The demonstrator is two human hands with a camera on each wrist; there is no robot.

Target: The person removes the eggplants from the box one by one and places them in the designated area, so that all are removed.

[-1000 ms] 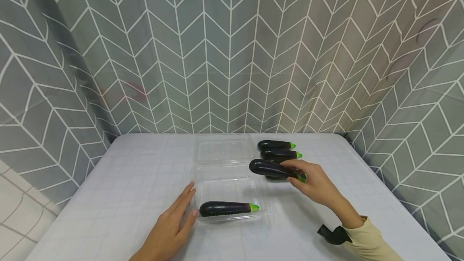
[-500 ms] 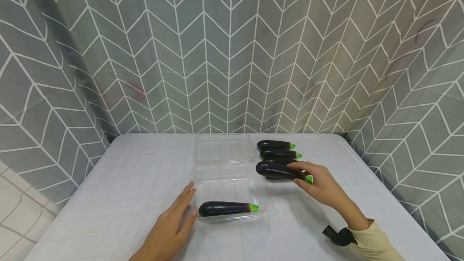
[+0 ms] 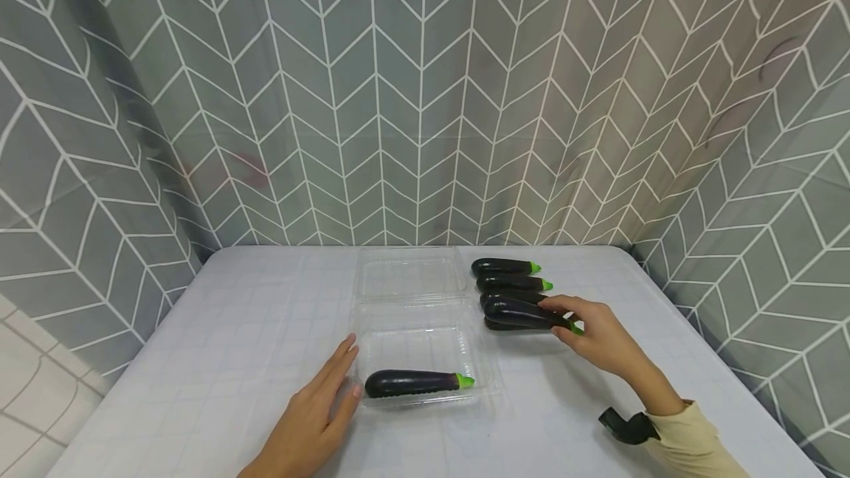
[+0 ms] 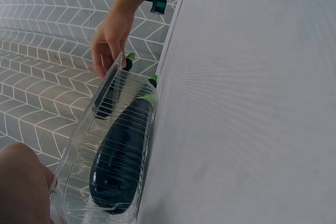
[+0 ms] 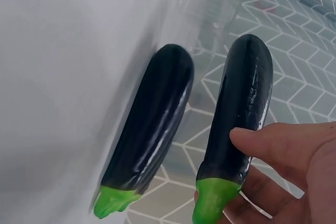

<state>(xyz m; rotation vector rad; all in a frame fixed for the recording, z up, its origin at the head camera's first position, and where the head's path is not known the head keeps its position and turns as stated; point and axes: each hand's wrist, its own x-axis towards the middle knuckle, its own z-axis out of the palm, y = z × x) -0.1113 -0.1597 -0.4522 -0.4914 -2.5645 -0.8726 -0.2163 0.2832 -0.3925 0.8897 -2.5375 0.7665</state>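
Observation:
In the head view my right hand (image 3: 594, 334) holds a dark purple eggplant (image 3: 521, 312) near its green stem end, thumb and fingers pinching it. The right wrist view shows this held eggplant (image 5: 241, 98) raised apart from another eggplant (image 5: 149, 124) lying on the table. A clear plastic clamshell box (image 3: 412, 345) lies unfolded at the middle, one eggplant (image 3: 412, 383) along its near side, stem to the right. At the box's left edge rests my left hand (image 3: 302, 415), fingers extended and touching it. Through the box wall, the left wrist view shows the eggplant (image 4: 118, 156) inside.
Several more eggplants, such as the farthest one (image 3: 501, 266), lie in a row right of the box. The box's lid half (image 3: 412, 276) lies flat behind it. A patterned grey curtain (image 3: 418, 94) surrounds the white table (image 3: 239, 330).
My right hand has moved a little to the right with the eggplant, bringing it over the near end of the row. The left hand and the box have stayed still.

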